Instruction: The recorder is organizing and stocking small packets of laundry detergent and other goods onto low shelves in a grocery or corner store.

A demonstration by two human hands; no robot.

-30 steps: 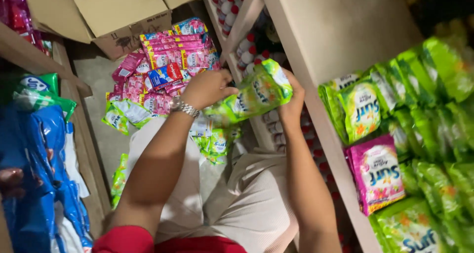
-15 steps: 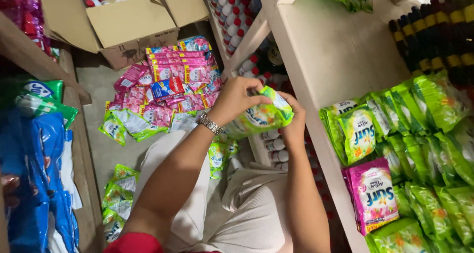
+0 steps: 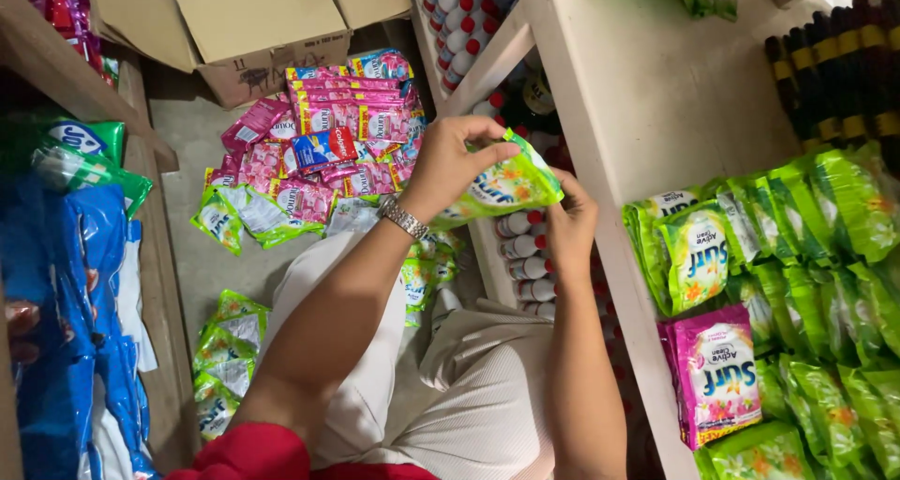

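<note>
I see both hands holding one green sachet [image 3: 502,187] up in front of the white shelf [image 3: 647,96]. My left hand [image 3: 450,161] grips its top edge, with a metal watch [image 3: 403,219] on that wrist. My right hand [image 3: 569,227] grips it from under, on the side nearest the shelf. On the shelf, green packs [image 3: 825,255] stand in a row, and one pink pack [image 3: 720,372] leans below them. Away from the shelf, pink sachets [image 3: 328,133] lie piled on the floor by a cardboard box [image 3: 258,25].
</note>
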